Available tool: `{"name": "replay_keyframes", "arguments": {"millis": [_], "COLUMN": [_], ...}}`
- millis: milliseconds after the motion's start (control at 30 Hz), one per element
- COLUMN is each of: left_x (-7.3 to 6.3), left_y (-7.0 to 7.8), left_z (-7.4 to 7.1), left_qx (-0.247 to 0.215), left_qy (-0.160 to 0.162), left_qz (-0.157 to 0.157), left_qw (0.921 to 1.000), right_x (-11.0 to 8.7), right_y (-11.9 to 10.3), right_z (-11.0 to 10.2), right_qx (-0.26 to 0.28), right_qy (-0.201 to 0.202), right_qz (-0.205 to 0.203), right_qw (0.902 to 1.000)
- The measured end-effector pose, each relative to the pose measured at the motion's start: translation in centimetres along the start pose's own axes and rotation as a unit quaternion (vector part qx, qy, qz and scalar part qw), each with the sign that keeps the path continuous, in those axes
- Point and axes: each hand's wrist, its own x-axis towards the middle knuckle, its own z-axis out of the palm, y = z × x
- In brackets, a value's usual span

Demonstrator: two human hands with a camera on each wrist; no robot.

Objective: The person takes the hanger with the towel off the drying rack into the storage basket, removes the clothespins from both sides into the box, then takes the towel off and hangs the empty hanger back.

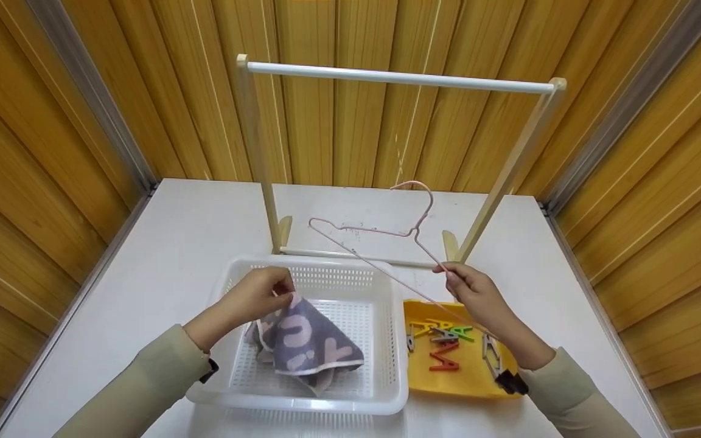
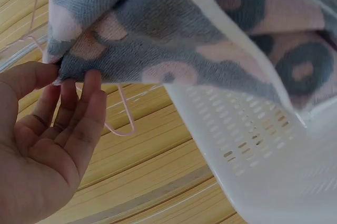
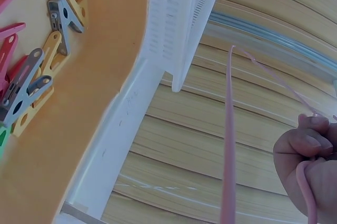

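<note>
My left hand (image 1: pixel 259 293) pinches the upper corner of a grey and pink patterned towel (image 1: pixel 317 334) between thumb and fingers. The towel hangs in folds over the white perforated basket (image 1: pixel 296 403); its lower part droops inside. In the left wrist view the left hand (image 2: pixel 58 124) holds the cloth's edge at its fingertips. Up at the right, my right hand (image 1: pixel 478 295) grips a pink wire hanger (image 1: pixel 381 267) by one sloping arm, its hook pointing up. The right wrist view shows the right hand (image 3: pixel 308 155) with fingers curled round the hanger's wire (image 3: pixel 229 145).
Beside the basket, a yellow tray (image 1: pixel 460 384) holds several coloured clothes pegs (image 1: pixel 445 359), partly under my right forearm. Behind stands a rack with a white top rail (image 1: pixel 399 77) and wooden posts (image 1: pixel 505 176). Wood-patterned walls (image 1: pixel 362 134) enclose the white table (image 1: pixel 204 213).
</note>
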Motion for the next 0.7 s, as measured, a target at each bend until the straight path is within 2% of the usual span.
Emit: {"name": "replay_keyframes", "arguments": {"millis": [133,233,400,567,700], "left_x": [0.6,1.0,1.7,2.2,2.3], "left_y": [-0.7,-0.8,-1.0,-1.3,-1.5], "left_z": [1.1,2.0,3.3,4.1,4.9], "left_qx": [0.064,0.102,0.152,0.180,0.214], "left_qy": [-0.052,-0.079,-0.115,-0.148,-0.168], "left_qz": [0.026,0.034,0.031,0.011,0.015], "left_qw": [0.9962,0.9910,0.9810,0.9724,0.9623], "right_x": [0.0,-0.1,-0.3,-0.4,-0.2], "right_y": [-0.1,-0.2,-0.3,-0.5,-0.9], "right_z": [-0.2,-0.4,-0.7,-1.0,-1.5], "right_qx": [-0.004,0.002,0.013,0.008,0.005], "right_qy": [0.008,0.009,0.014,0.023,0.035], "right_qz": [0.032,0.054,0.062,0.057,0.059], "right_qw": [0.9995,0.9985,0.9979,0.9981,0.9976]}}
